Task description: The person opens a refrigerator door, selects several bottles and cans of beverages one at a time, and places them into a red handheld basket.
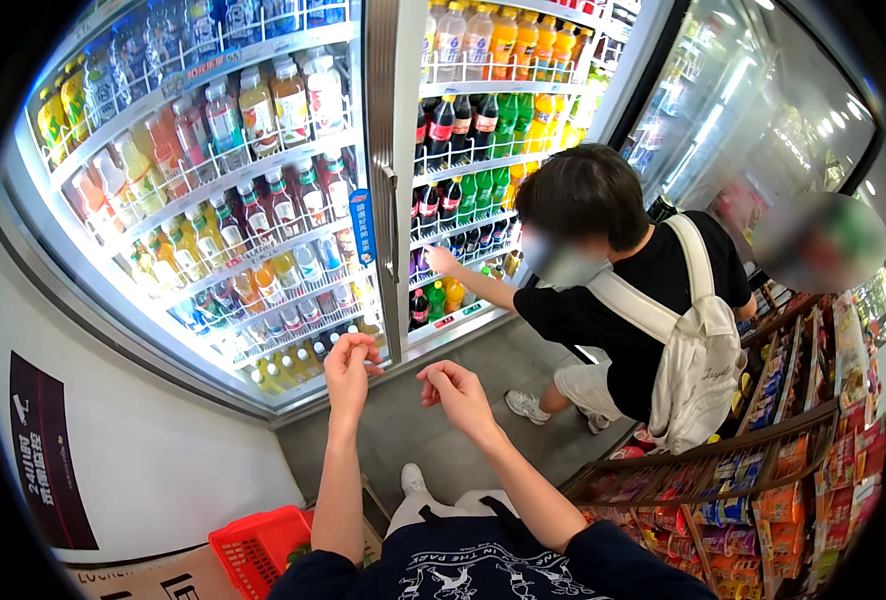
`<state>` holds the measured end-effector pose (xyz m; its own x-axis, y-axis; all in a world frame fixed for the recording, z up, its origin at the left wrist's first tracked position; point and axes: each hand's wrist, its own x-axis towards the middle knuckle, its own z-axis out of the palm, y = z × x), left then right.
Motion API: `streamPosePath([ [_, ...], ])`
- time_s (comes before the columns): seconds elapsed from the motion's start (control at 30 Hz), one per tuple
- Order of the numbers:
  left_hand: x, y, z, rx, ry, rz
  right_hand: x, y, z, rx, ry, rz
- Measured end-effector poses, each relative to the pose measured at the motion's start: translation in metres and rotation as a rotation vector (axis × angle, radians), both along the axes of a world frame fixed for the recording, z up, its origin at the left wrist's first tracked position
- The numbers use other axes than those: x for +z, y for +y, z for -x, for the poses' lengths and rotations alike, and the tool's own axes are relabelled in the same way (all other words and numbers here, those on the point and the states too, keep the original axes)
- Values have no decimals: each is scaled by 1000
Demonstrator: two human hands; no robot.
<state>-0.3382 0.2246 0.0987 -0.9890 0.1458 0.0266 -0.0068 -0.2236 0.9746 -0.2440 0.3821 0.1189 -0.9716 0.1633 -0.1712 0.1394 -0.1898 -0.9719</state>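
Note:
My left hand [351, 371] is raised in front of the left drinks cooler [323, 390], its fingers half bent and apart. Nothing shows in it. To its right, above the grey tiled floor, my right hand [454, 394] hovers with loosely curled fingers and no visible object. The hands do not touch each other. Lit wire-fronted shelves behind them carry rows of bottled drinks [293, 202]. In the right cooler bay stand cola bottles [443, 124], green soda bottles [503, 124] and orange drinks [504, 41].
At right, a person in a black shirt with a white backpack [687, 375] reaches a hand [440, 260] to the right cooler's lower shelves. A red plastic basket [251, 551] is low at left. Snack racks [750, 450] line the lower right. A dark handle strip [386, 187] divides the coolers.

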Motion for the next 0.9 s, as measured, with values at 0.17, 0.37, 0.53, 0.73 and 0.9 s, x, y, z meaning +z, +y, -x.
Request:
streamPosePath([
  [0.17,-21,5,28,-32,-76,-17,-4,2,24,-26,-57,-12],
  [0.37,-27,25,51,-78,-93,3,-12,14,47,-27,-73,16],
  [0.53,0,48,81,-148,6,82,-11,35,78,-32,-12,39],
  [0.73,25,81,111,-201,87,175,0,56,103,-59,25,10],
  [0.9,33,125,132,-267,100,167,-12,91,132,-274,80,-71],
])
